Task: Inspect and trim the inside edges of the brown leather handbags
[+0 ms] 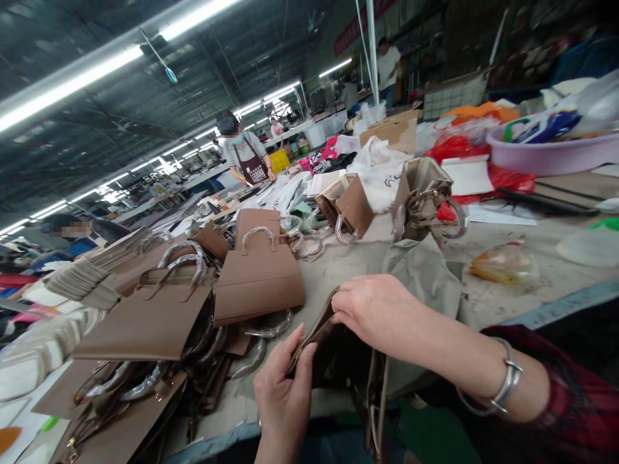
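Head view: left hand (285,390) pinches the rim of a dark brown bag (333,351), thumb against fingers; right hand (374,309), fingers bunched closed, grips farther along. Two grips probably keep the rim taut. Bag's at the table's (549,280) near edge, partly overhanging, likely for reach. Tan bags (258,283) piled left, apparently parked aside.

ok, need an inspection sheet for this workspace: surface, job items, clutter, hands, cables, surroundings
Surface: worktable, stained at right.
Job's things: held bag, opening towards the wearer; more brown bags, mostly heaped at left, several handles wrapped.
Clutter: lilac basin, red plastic, amber packet, all right.
Hands: left hand and right hand both pinch the held bag's edge.
Cables: nothing seen that is clearly one.
Surroundings: aproned person farther off; strip lights overhead.
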A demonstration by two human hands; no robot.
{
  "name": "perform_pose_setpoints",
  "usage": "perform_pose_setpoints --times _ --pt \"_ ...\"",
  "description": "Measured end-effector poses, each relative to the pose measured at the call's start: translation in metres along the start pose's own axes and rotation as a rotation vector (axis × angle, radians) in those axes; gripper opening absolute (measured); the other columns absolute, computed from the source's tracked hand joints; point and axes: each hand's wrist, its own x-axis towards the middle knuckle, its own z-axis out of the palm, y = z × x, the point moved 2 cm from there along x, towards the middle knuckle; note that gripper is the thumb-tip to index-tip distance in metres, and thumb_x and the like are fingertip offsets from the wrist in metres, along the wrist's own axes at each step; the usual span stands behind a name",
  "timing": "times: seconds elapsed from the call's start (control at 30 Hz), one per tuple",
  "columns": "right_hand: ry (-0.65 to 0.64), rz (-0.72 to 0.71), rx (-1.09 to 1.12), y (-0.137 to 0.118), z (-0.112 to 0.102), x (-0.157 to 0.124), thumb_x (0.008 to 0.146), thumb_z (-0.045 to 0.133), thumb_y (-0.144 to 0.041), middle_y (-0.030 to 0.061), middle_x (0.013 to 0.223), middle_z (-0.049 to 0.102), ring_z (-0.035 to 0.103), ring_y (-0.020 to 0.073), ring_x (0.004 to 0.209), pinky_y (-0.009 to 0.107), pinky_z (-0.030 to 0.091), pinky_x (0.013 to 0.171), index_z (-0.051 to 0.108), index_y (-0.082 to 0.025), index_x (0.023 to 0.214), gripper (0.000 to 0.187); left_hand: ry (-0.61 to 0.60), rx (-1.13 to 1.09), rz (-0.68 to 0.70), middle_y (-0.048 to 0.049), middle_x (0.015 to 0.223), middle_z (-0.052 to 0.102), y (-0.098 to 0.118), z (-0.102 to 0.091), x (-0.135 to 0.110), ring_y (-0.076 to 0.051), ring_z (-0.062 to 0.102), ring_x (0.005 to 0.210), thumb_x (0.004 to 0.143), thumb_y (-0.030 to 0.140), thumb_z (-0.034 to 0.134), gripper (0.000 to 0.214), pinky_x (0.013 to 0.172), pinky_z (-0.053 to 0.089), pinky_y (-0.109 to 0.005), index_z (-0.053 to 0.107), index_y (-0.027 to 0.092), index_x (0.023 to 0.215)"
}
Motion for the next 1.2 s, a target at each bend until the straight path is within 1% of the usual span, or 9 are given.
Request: perform_pose_setpoints --times 0.2,0.57,0.67,0.73,0.8,0.9,1.07,1.13,1.2 --pt "0.057 0.036 -0.033 0.005 0.001 0.001 0.089 0.052 -0.028 0.0033 0.074 0.067 0.061 0.0186 0.071 0.028 0.032 0.057 0.064 -0.020 0.074 0.021 -0.055 -0.039 0.003 -0.0027 0.082 0.074 0.008 -0.002 0.004 -0.017 0.069 0.072 0.080 0.031 0.065 0.017 0.065 0.055 -0.023 0.073 0.020 0.090" --pt "0.050 0.089 -0.017 0.007 -0.001 0.003 0.087 0.055 -0.029 0.0038 0.079 0.069 0.062 0.0188 0.074 0.026 0.034 0.058 0.063 -0.020 0.075 0.017 -0.048 -0.017 0.003 -0.0031 0.080 0.073 0.012 -0.001 0.003 -0.018 0.068 0.071 0.080 0.032 0.064 0.016 0.065 0.054 -0.026 0.074 0.020 0.086" --pt "0.069 0.124 -0.003 0.008 0.000 0.004 0.085 0.058 -0.029 0.0024 0.078 0.068 0.063 0.0182 0.073 0.026 0.035 0.058 0.062 -0.021 0.083 0.009 -0.055 -0.011 0.012 -0.0025 0.078 0.072 0.013 -0.001 0.004 -0.017 0.067 0.069 0.080 0.032 0.064 0.016 0.063 0.054 -0.025 0.073 0.020 0.084" --pt "0.080 0.143 0.003 0.009 0.000 0.004 0.084 0.060 -0.030 0.0013 0.078 0.068 0.063 0.0184 0.073 0.025 0.035 0.059 0.061 -0.022 0.094 0.013 -0.078 -0.009 0.008 -0.0021 0.075 0.071 0.015 -0.002 0.006 -0.017 0.066 0.066 0.081 0.033 0.062 0.017 0.061 0.052 -0.024 0.073 0.020 0.083" --pt "0.080 0.126 0.007 0.009 0.000 0.004 0.084 0.059 -0.029 0.0014 0.081 0.069 0.063 0.0187 0.075 0.025 0.036 0.060 0.060 -0.024 0.099 0.016 -0.123 -0.002 -0.004 -0.0017 0.072 0.070 0.016 -0.003 0.008 -0.016 0.065 0.064 0.082 0.034 0.061 0.018 0.059 0.051 -0.023 0.071 0.019 0.082" --pt "0.062 0.084 0.016 0.008 0.001 0.006 0.086 0.055 -0.027 0.0030 0.085 0.069 0.063 0.0188 0.080 0.025 0.036 0.062 0.063 -0.023 0.090 0.010 -0.230 0.036 -0.006 -0.0009 0.070 0.069 0.019 -0.005 0.017 -0.015 0.063 0.062 0.084 0.034 0.058 0.020 0.058 0.049 -0.022 0.069 0.018 0.081" --pt "0.060 0.084 0.013 0.008 0.001 0.009 0.084 0.053 -0.023 0.0034 0.081 0.069 0.063 0.0187 0.076 0.026 0.036 0.060 0.064 -0.021 0.083 0.011 -0.437 0.156 0.043 0.0005 0.068 0.068 0.027 -0.004 0.044 -0.015 0.061 0.060 0.087 0.035 0.053 0.028 0.058 0.045 -0.022 0.067 0.023 0.107" --pt "0.063 0.088 0.013 0.008 0.001 0.010 0.083 0.054 -0.022 0.0032 0.079 0.068 0.063 0.0189 0.074 0.026 0.036 0.058 0.064 -0.021 0.081 0.010 -0.529 0.227 0.088 0.0005 0.070 0.069 0.033 0.000 0.055 -0.015 0.061 0.061 0.089 0.036 0.048 0.026 0.057 0.042 -0.022 0.069 0.026 0.100" --pt "0.074 0.085 0.013 0.010 0.000 0.009 0.083 0.054 -0.022 0.0034 0.080 0.068 0.062 0.0189 0.075 0.027 0.035 0.058 0.064 -0.021 0.083 0.010 -0.582 0.311 0.124 0.0009 0.062 0.064 0.037 0.004 0.063 -0.014 0.057 0.057 0.091 0.036 0.044 0.031 0.054 0.037 -0.022 0.069 0.024 0.078"
